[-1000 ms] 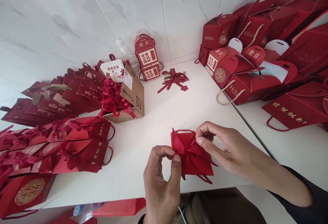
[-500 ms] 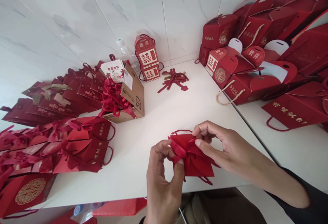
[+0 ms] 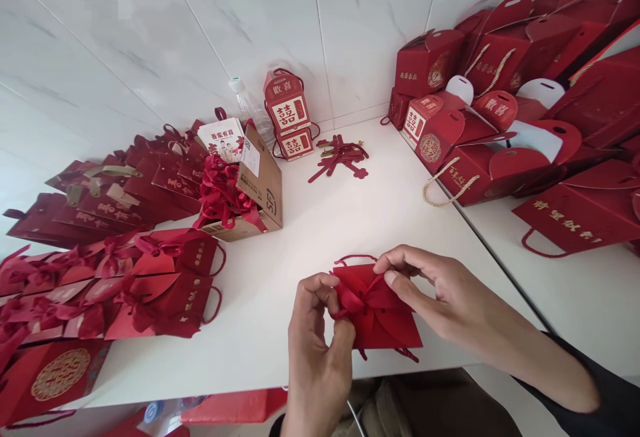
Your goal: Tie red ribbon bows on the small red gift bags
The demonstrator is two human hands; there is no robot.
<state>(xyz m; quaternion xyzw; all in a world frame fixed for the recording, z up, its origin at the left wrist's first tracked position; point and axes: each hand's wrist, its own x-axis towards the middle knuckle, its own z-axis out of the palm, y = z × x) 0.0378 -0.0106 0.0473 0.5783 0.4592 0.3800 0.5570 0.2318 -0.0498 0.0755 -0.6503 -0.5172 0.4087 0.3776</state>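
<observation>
Two ends of the red ribbon (image 3: pixel 356 300) are sitting between your fingertips: your left hand (image 3: pixel 320 357) is pinching one side with thumb and forefinger nearly closed, and your right hand (image 3: pixel 440 290) is pinching the other near the box's far edge. If you are pulling unevenly, the loops could be slipping out or going lopsided, since the satin is looking slick. Pulling too hard could be buckling the thin flaps, because nothing is pressing the box down. Your fingers are hiding part of the ribbon, so you cannot be sure from this view that the knot is holding.

The small red box (image 3: pixel 393 335) is resting on the desk (image 3: pixel 260 303), between and just beneath your hands. Its curved flaps are overlapping in a swirl, the ribbon is crossing their middle, and twisted cords (image 3: pixel 356 258) are poking out at the far and near edges.
</observation>
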